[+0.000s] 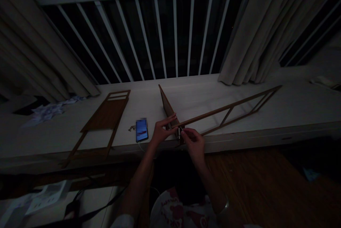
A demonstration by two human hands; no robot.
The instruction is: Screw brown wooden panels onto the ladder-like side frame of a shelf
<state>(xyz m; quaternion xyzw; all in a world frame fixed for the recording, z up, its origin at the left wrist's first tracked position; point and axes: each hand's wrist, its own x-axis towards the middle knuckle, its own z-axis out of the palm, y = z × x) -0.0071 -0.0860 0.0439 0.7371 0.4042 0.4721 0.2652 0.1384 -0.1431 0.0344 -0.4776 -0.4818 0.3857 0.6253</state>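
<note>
A brown wooden frame (207, 117) with crossbars lies tilted to the right on the white ledge. At its left end it meets a wooden panel (167, 105) standing on edge. My left hand (161, 131) grips the corner where frame and panel come together, fingers along the panel and thumb on the near side. Close by on the right, my right hand (194, 142) is closed in a pinch at that same joint. A thin, light-coloured piece (181, 128) shows at its fingertips; the dim light hides its exact kind.
A second wooden piece (106, 114) with a panel and legs lies left, overhanging the ledge (149, 96). A lit phone (141, 130) with a cable lies beside small metal parts (131, 128). White railings (174, 36) and curtains (245, 43) stand behind. A white table (93, 199) is lower left.
</note>
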